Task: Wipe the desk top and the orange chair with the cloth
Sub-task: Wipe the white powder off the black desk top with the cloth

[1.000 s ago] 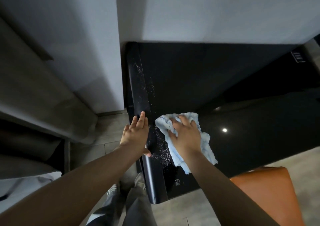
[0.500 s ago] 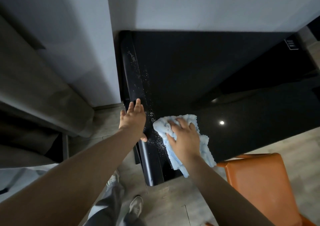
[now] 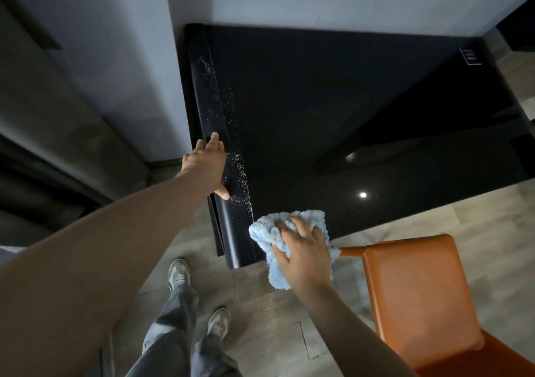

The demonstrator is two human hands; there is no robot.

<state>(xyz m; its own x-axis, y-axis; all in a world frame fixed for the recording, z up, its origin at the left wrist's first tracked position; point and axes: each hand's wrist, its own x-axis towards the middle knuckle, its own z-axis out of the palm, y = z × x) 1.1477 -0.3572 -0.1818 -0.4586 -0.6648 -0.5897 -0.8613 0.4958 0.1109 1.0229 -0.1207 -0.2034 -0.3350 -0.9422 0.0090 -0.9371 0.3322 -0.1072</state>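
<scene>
Right grip: the right grip (image 3: 307,255) grasps the light blue fluffy cloth (image 3: 265,233), fingers bent and spread over the bunched fabric, palm on top.
Cloth against the grip: the cloth lies under the palm and fingers. A fold sticks out past the fingertips and to their left, and a tail hangs out beneath the heel of the hand.
Cloth on the worktop: it sits at the near left corner of the glossy black rectangular worktop (image 3: 318,101), across the near edge, with the tail hanging past that edge.
Left grip: the left grip (image 3: 207,164) is released and holds nothing. Its fingers are straight and lie flat on the rounded dark strip (image 3: 207,87) along the worktop's left edge.
Between the grips: the left grip sits farther up the worktop's left edge, apart from the cloth.
White specks: a scatter of white specks (image 3: 241,174) runs along the worktop just inside the left strip, ending just above the cloth.
Chair: the orange smooth-surfaced chair (image 3: 419,289) stands off the worktop's near edge. One corner comes close to the cloth, but I cannot tell whether they touch.
Floor: grey tiled floor (image 3: 260,333) lies off the worktop's near left corner, with grey-and-white shoes (image 3: 179,274) on it.
</scene>
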